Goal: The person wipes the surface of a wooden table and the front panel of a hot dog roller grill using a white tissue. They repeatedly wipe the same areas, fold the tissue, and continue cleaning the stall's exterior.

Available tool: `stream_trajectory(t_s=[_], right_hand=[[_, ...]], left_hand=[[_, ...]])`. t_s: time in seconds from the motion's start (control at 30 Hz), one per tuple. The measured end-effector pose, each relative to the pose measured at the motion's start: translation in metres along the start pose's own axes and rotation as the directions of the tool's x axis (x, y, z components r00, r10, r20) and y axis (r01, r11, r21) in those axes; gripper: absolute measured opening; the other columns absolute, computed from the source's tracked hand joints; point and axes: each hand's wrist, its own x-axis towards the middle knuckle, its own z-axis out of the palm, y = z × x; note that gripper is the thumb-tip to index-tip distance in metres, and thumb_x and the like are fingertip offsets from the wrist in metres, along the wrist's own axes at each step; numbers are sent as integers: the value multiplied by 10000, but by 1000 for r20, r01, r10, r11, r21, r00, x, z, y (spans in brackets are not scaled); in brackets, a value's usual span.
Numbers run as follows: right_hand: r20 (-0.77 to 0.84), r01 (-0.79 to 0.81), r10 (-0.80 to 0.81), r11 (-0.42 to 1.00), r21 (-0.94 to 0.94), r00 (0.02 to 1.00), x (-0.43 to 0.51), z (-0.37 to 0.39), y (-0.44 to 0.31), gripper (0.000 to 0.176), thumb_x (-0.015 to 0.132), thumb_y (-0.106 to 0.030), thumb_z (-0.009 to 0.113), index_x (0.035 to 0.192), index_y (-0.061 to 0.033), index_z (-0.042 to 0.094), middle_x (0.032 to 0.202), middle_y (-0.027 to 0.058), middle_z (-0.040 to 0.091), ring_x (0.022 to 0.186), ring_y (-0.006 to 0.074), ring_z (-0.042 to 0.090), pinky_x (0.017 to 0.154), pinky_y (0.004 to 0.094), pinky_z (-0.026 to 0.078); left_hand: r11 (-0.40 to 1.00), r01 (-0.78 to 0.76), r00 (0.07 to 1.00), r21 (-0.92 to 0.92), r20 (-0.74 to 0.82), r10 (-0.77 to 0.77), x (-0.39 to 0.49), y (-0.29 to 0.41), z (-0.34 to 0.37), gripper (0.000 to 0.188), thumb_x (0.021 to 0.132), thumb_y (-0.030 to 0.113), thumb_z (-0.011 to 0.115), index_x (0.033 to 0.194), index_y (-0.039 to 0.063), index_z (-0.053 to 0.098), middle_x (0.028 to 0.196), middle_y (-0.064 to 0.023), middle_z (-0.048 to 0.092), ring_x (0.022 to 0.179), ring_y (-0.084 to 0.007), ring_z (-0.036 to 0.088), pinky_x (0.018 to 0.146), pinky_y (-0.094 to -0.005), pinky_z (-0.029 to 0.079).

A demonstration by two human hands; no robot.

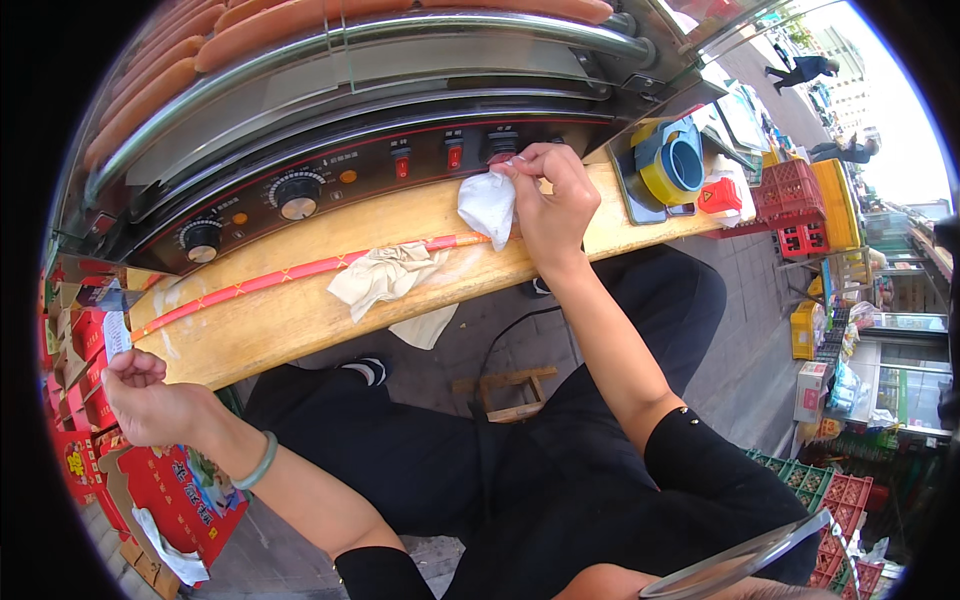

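My right hand pinches a crumpled white tissue between thumb and fingers. It is up against the control panel of a hot dog roller grill, at the right end of a row of red rocker switches. Low at the far left, my left hand has its fingers curled around the lower end of a small white printed slip. A crumpled beige napkin lies on the wooden table between my hands, partly over a red patterned strip.
Sausages lie on the grill's rollers behind glass. A blue and yellow tape dispenser and a red box stand at the table's right end. Red cartons are at the left. A small wooden stool is on the ground below.
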Motion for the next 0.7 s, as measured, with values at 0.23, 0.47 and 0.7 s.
stream_trajectory(t_s=[0.23,0.47,0.7], right_hand=[[147,-36,63,983,-178,987,-6,-1,-5,231,772,62,884,850,23,670,1005,123,670,818,255,711,718,344,581],[144,-33,75,961,-275,987,-22,-26,-36,269,840,-64,868,1051,5,716,1029,141,705,824,287,741,746,401,605],[87,-401,425,892,-207,901,-16,-19,-23,112,837,16,805,914,-8,727,866,123,709,750,288,737,734,361,614]], left_hand=[[999,-15,1000,41,8,14,-3,2,0,321,1053,166,558,822,4,711,718,-63,654,645,-130,602,598,-237,439],[999,-32,999,25,-3,32,0,4,-4,330,1057,163,547,807,8,697,721,-68,649,645,-132,596,588,-234,435],[999,-16,1000,41,-4,17,0,7,-8,358,1078,182,525,822,2,698,725,-69,652,647,-129,596,587,-227,432]])
